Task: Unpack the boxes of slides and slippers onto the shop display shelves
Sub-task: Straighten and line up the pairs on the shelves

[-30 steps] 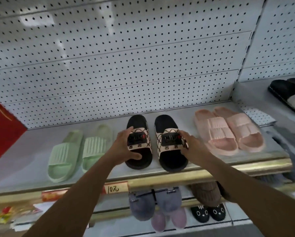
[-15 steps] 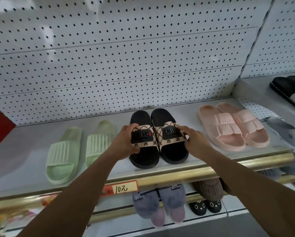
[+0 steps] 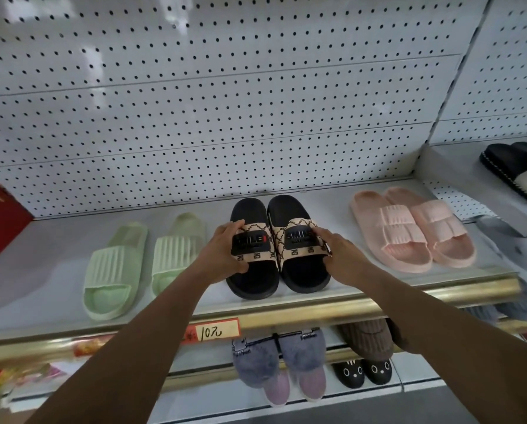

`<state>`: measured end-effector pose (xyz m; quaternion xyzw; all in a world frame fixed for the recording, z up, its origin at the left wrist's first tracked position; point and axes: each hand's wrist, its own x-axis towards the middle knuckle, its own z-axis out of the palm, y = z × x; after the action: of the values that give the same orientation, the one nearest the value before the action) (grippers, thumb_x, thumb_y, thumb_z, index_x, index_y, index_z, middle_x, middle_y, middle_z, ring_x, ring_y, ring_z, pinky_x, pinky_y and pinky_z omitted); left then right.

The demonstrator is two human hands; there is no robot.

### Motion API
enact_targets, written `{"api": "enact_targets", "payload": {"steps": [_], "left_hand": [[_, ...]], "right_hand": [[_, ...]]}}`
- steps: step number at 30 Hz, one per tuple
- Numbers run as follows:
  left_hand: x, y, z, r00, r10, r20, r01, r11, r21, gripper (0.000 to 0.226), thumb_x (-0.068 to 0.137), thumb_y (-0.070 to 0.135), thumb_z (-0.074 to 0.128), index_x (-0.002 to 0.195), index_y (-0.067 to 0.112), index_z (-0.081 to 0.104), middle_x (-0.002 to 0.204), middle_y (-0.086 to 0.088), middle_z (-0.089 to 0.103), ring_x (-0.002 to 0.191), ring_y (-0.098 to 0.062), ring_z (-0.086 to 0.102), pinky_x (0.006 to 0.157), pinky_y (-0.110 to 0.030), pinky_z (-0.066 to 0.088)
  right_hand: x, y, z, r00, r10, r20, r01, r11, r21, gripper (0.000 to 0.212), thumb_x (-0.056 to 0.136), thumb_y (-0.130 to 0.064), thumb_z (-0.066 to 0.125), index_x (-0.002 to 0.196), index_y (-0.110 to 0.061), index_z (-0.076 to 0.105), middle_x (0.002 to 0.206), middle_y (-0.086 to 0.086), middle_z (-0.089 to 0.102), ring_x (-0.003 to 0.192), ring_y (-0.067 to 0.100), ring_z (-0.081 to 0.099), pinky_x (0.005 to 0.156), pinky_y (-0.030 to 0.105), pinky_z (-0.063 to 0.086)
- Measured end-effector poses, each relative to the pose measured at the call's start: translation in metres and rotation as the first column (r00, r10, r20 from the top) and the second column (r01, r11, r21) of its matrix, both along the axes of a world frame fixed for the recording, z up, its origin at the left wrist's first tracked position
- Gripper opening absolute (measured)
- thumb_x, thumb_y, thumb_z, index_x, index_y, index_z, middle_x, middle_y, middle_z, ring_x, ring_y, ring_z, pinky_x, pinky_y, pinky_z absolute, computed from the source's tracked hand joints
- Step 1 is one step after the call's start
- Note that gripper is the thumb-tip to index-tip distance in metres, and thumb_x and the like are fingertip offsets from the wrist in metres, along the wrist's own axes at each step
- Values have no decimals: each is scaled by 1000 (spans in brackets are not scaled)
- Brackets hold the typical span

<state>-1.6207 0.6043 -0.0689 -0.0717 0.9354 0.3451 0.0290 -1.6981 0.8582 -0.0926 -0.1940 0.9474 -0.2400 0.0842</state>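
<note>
Two black slides with patterned beige straps, side by side and touching on the grey display shelf, toes toward the brass-coloured front edge, heels toward the pegboard back wall. Left hand curled over the strap of the left slide, thumb at its near edge, fingers wrapped over the outer side; right hand gripping the outer edge of the right slide's strap in the same way. Held from both outer sides at once, most likely to press the pair together and square it up so the straps with their lettered patches face the aisle. Set in the gap between a green pair to the left and a pink pair to the right, near both but touching neither, keeping the row evenly spaced. Judged close to finished for this pair: both soles flat on the shelf, only a release of the hands left. Below the front edge, a handwritten price tag; on the lower shelf, furry grey slippers, a brown knitted pair and small black ones with cat faces. Far right, a black pair on the neighbouring shelf; far left, a red panel. No boxes in view.
</note>
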Motion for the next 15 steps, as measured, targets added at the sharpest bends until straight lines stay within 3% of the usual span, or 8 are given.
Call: {"api": "enact_targets", "payload": {"steps": [3,7,11,15], "left_hand": [[8,5,0,1000,21,-16,-21,1000,16,104,71,7,79,156,22,20,157,-2,22,136,-21,36,100,-22,33],[26,12,0,991,67,-120,-64,998,27,88,78,9,77,152,20,30,151,-4,33,134,-19,39,105,-23,29],[48,8,0,971,130,-200,-114,990,88,77,79,15,78,145,25,40,142,-4,43,132,-20,42,113,-41,37],[66,-19,3,960,140,-242,-143,990,5,81,76,17,83,145,19,42,146,-4,43,133,-20,42,111,-29,31]], "right_hand": [[2,2,5,997,-69,-14,68,993,-93,75,81,5,43,145,-33,36,127,7,51,114,27,48,90,38,46],[15,-2,17,986,-97,-138,70,980,-186,63,83,4,43,137,-28,47,127,3,50,120,23,41,89,32,40],[31,-14,31,975,-19,-223,-35,971,-235,56,85,1,44,133,-27,49,126,1,49,122,20,36,91,31,39],[44,-35,42,964,73,-256,-130,969,-211,51,90,-4,47,137,-24,46,134,0,48,125,17,36,97,27,35]]}}
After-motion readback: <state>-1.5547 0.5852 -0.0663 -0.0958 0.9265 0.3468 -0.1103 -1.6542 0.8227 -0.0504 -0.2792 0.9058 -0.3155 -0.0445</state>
